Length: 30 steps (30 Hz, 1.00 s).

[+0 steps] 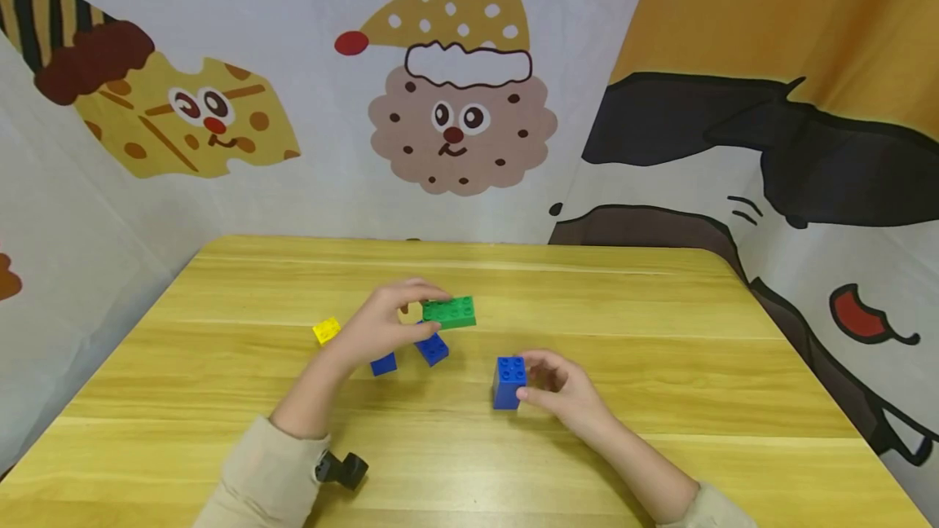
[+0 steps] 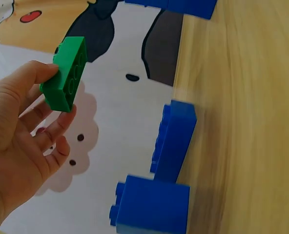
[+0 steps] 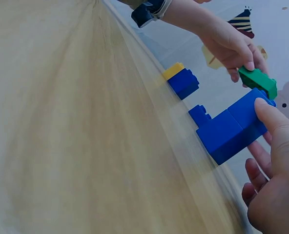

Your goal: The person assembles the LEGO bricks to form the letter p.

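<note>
My left hand (image 1: pixel 379 324) pinches a green brick (image 1: pixel 456 313) between thumb and fingers. In the left wrist view the green brick (image 2: pixel 66 73) is held up off the table, its hollow underside partly showing. My right hand (image 1: pixel 570 391) grips a stack of blue bricks (image 1: pixel 506 385) at its right side. The right wrist view shows this blue stack (image 3: pixel 232 127) as two bricks joined, with a seam between them. Below the left hand lie a blue brick (image 1: pixel 434 349) and another blue brick (image 1: pixel 384 364), partly hidden by the hand.
A yellow brick (image 1: pixel 326 330) lies left of the left hand. Both hands work over a wooden table (image 1: pixel 623 292). Behind it hangs a cartoon-printed cloth (image 1: pixel 315 210). A black device (image 1: pixel 341 469) is worn at the left cuff.
</note>
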Each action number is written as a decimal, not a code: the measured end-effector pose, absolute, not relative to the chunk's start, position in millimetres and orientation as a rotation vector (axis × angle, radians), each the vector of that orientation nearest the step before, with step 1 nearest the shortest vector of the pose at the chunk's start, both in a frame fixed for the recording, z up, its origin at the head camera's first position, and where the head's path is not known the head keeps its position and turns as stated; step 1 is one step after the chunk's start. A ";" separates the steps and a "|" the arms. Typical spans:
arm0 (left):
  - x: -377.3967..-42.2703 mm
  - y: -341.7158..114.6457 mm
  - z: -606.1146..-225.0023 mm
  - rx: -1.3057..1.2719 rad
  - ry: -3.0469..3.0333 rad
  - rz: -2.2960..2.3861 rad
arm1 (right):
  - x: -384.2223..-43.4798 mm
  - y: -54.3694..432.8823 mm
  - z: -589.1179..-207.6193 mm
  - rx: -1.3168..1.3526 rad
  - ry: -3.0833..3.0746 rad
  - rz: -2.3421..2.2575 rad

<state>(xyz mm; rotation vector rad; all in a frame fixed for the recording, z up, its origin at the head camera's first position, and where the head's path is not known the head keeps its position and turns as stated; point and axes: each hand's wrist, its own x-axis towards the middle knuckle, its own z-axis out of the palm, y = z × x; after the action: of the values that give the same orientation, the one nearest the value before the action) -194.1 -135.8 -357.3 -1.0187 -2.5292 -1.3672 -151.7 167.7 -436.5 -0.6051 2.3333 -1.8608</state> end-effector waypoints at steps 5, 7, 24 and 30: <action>-188.8 -126.1 -355.9 -1.039 -2.498 -1.419 | -150.7 168.3 -435.5 -0.643 2.360 -1.890; -186.6 -122.1 -355.6 -1.040 -2.486 -1.443 | -150.3 168.7 -435.3 -0.662 2.357 -1.904; -173.9 -94.3 -360.7 -1.099 -2.453 -1.509 | -150.6 169.4 -433.6 -0.739 2.332 -1.956; -169.2 -85.6 -362.1 -1.073 -2.448 -1.483 | -150.9 170.1 -435.0 -0.736 2.320 -1.968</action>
<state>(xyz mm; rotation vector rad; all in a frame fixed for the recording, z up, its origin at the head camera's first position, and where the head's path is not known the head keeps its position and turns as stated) -169.2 -85.6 -362.1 -1.0733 -2.4481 -1.4830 -150.9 170.1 -435.0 -0.7356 2.3203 -1.9679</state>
